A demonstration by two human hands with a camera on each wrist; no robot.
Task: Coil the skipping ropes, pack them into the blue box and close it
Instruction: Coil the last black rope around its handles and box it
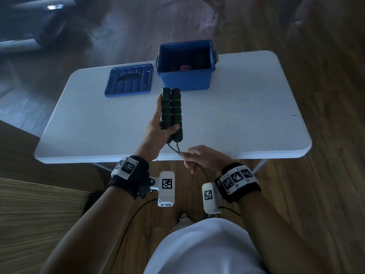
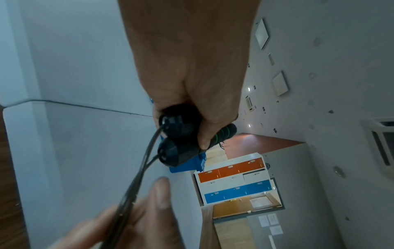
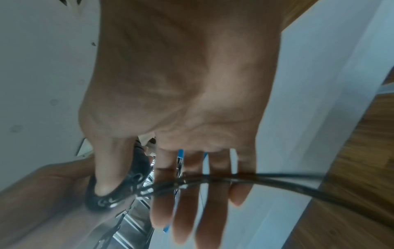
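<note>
My left hand (image 1: pixel 156 125) grips both black foam handles (image 1: pixel 171 109) of a skipping rope, ringed in green, held side by side above the white table (image 1: pixel 246 115). Two black cords (image 1: pixel 174 148) leave the near ends of the handles and run into my right hand (image 1: pixel 199 157), which pinches them at the table's front edge. In the left wrist view the cords (image 2: pixel 147 160) leave the handle ends (image 2: pixel 177 134). In the right wrist view the cords (image 3: pixel 266 178) cross my fingers (image 3: pixel 217 193). The open blue box (image 1: pixel 185 80) stands behind the handles, with a pink object (image 1: pixel 184 67) inside.
The blue lid (image 1: pixel 129 80) lies flat on the table to the left of the box, handle side up. Wooden floor surrounds the table. The rest of the rope drops below the table edge out of sight.
</note>
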